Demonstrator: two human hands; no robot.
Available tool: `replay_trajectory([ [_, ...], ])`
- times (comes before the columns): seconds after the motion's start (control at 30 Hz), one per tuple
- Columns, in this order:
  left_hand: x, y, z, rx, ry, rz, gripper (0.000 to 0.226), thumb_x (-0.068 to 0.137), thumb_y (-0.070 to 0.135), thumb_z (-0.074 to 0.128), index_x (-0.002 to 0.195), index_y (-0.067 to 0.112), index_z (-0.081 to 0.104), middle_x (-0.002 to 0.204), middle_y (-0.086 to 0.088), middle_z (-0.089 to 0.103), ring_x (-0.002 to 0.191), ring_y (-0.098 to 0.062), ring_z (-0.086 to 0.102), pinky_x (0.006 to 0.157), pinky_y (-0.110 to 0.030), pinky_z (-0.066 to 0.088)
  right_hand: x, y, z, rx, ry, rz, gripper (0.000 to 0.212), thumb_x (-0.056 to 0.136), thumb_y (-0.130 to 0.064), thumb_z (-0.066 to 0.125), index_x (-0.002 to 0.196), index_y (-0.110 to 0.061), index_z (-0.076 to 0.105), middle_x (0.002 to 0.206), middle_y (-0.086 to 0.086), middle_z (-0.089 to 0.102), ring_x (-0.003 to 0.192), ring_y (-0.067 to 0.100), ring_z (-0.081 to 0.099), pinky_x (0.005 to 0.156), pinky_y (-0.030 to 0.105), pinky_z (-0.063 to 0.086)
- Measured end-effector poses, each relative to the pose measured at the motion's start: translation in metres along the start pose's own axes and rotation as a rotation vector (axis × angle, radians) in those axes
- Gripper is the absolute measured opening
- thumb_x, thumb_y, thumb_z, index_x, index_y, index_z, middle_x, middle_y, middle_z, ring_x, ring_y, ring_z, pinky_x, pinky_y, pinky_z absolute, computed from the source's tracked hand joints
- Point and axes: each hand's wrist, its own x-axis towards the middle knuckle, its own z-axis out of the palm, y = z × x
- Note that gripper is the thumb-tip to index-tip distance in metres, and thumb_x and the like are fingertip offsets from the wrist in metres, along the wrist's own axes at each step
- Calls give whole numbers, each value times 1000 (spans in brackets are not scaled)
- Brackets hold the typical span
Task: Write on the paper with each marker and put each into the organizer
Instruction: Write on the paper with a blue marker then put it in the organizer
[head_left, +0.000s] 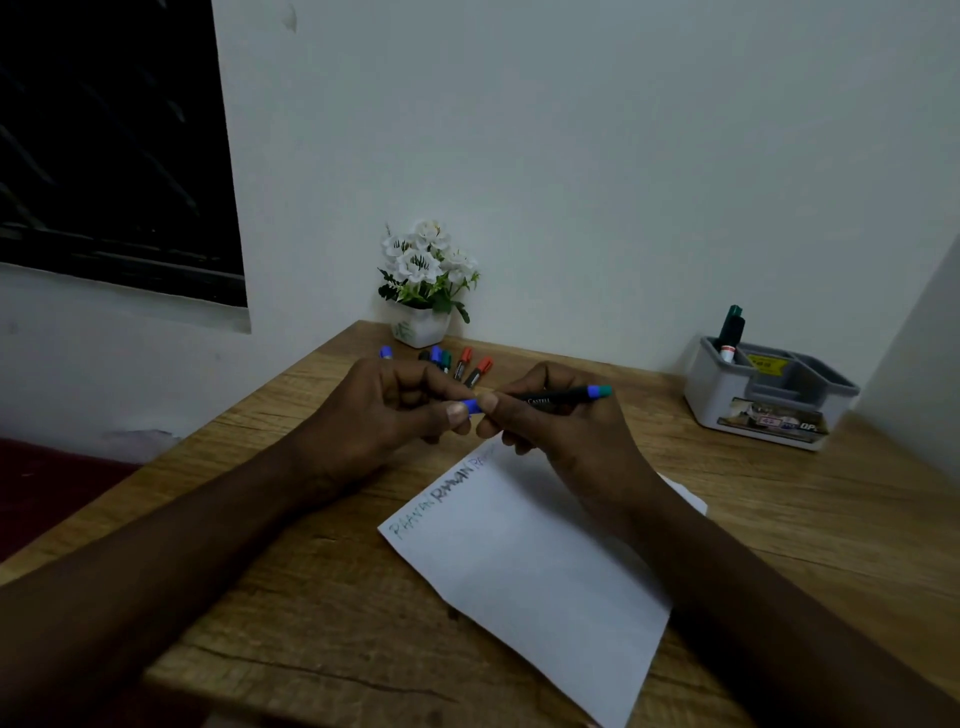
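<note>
Both hands meet above the top edge of the white paper (524, 571), which carries three written words along its upper left edge. My right hand (550, 421) grips the black barrel of a blue marker (558, 397), whose blue end points right. My left hand (395, 410) pinches the marker's blue cap (471, 406) between thumb and fingers, right at my right thumb. I cannot tell whether the cap is seated on the barrel. The grey organizer (769, 400) stands at the far right with two markers (730, 332) upright in its back left compartment.
Several more markers (457, 361) with blue, green, black and red caps lie on the wooden table (322, 613) behind my hands. A white pot of white flowers (423, 283) stands against the wall behind them. The table's left edge runs diagonally.
</note>
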Motion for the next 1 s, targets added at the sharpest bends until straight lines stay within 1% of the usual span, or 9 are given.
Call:
replay_trajectory([
  [0.23, -1, 3, 18, 109, 125, 72, 22, 92, 21, 70, 113, 15, 71, 98, -1, 76, 93, -14, 72, 79, -32, 57, 3, -4, 7, 37, 33, -11, 9, 96, -9, 70, 87, -9, 68, 78, 23, 74, 64, 20, 65, 56, 26, 49],
  [0.33, -3, -2, 15, 426, 156, 42, 44, 89, 55, 65, 129, 38, 60, 111, 20, 68, 105, 4, 62, 82, -22, 52, 5, -14, -5, 67, 95, -83, 8, 99, -11, 64, 99, -9, 72, 85, 24, 74, 71, 25, 65, 58, 29, 48],
  [0.4, -7, -3, 9, 576, 51, -35, 59, 80, 75, 59, 130, 45, 55, 121, 31, 58, 112, 15, 51, 87, -16, 43, 7, -21, -19, 87, 181, -87, 19, 94, -23, 64, 105, -14, 76, 91, 16, 78, 76, 22, 64, 59, 29, 44],
  [0.57, -13, -6, 6, 842, -352, -89, 70, 69, 94, 39, 129, 58, 48, 146, 33, 32, 133, 11, 26, 113, -32, 26, 8, -31, -57, 131, 346, 61, 48, 93, -55, 52, 119, -23, 76, 113, 4, 79, 89, 12, 64, 69, 26, 45],
  [0.7, -5, -9, 6, 869, -383, -2, 68, 76, 92, 33, 134, 60, 47, 155, 26, 31, 142, 6, 23, 116, -34, 24, 5, -22, -86, -44, 636, 10, 19, 100, -15, 65, 115, -20, 75, 103, 1, 79, 80, 3, 68, 72, 21, 53],
  [0.83, 13, -7, 11, 979, -481, 92, 53, 91, 76, 32, 141, 59, 40, 159, 24, 24, 147, 3, 12, 119, -31, 13, 14, -18, -135, -276, 785, 39, 46, 96, -9, 69, 137, -28, 60, 103, 6, 77, 82, 6, 72, 73, 24, 61],
  [0.9, 20, -9, 13, 1035, -509, 151, 58, 92, 77, 21, 145, 57, 36, 161, 23, 22, 149, 1, 8, 122, -34, 8, 23, -23, -161, -425, 826, 59, 74, 94, -3, 69, 154, -35, 40, 102, 4, 71, 81, 7, 68, 60, 15, 55],
  [0.93, 22, -11, 14, 1040, -513, 180, 64, 89, 80, 14, 146, 57, 35, 162, 23, 22, 150, 1, 7, 123, -36, 7, 29, -25, -173, -481, 842, 58, 83, 93, 1, 68, 159, -35, 33, 102, 2, 67, 85, 12, 69, 61, 15, 55],
  [1.0, 25, -17, 14, 988, -504, 178, 65, 87, 82, 12, 143, 60, 36, 160, 25, 25, 149, 3, 9, 123, -38, 11, 41, -26, -198, -596, 845, 40, 89, 91, 3, 68, 161, -34, 28, 96, -3, 62, 95, 24, 70, 82, 32, 62],
])
